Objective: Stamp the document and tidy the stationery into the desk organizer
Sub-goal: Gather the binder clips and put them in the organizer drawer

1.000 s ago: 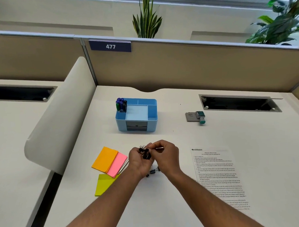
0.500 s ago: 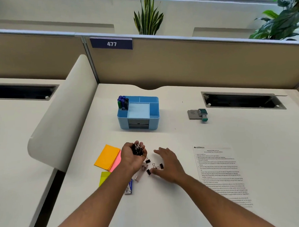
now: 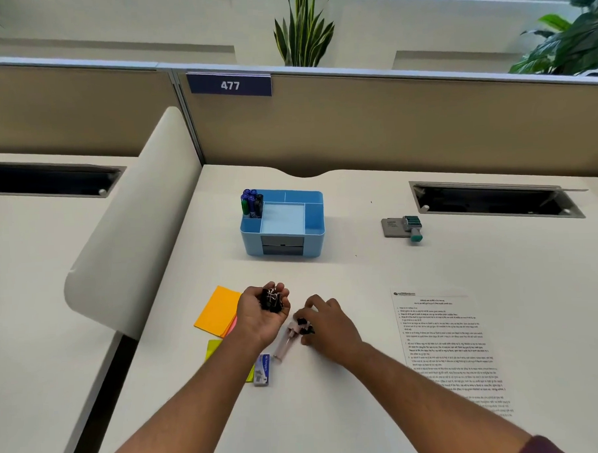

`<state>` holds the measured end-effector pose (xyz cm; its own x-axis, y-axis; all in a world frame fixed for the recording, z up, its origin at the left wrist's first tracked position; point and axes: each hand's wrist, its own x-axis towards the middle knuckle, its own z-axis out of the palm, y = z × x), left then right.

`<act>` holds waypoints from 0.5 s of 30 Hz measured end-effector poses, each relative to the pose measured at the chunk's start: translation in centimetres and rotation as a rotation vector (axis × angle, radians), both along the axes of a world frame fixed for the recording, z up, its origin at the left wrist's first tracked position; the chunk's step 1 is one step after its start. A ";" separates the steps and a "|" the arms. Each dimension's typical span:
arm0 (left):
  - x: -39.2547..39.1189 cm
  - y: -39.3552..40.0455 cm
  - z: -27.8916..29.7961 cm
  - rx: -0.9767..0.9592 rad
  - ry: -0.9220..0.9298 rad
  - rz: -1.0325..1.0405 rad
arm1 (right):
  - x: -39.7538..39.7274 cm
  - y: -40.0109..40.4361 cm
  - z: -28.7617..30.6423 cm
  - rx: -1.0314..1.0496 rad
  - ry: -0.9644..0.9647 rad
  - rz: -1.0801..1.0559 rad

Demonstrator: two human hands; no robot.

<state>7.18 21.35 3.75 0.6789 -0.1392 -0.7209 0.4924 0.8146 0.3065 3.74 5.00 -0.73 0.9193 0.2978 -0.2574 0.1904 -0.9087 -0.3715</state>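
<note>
On the desk (image 3: 367, 411), right hand (image 3: 333, 331) now over the loose clips (image 3: 303, 327).

Dark blue plate (image 3: 229, 85) on partition top reads "477". Document (image 3: 447, 350) bears printed text, too small to read.

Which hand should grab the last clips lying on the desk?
Right. The right hand already touches the loose binder clips, while the left hand is palm-up, cradling a pile of clips.

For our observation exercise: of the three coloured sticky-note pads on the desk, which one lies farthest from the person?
The orange sticky-note pad. It sits beyond the pink pad, overlapping it, while the yellow-green pad lies nearest the person.
</note>
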 end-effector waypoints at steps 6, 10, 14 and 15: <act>-0.1 -0.4 -0.2 0.026 0.021 -0.010 | -0.7 -0.8 -0.5 -0.013 -0.103 -0.015; -0.3 -1.1 -0.2 0.019 0.024 -0.034 | -0.7 -1.4 -0.9 -0.049 -0.157 -0.064; -0.7 -1.8 -0.1 0.042 0.037 -0.055 | -0.1 -1.9 -0.7 0.034 -0.129 -0.174; -0.8 -2.0 0.0 0.046 0.040 -0.059 | 0.2 -2.2 -0.5 0.070 -0.117 -0.196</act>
<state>6.36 19.38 3.72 0.6408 -0.1443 -0.7540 0.5519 0.7694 0.3217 3.94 2.83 -1.26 0.9836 0.1240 -0.1311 0.0581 -0.9054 -0.4205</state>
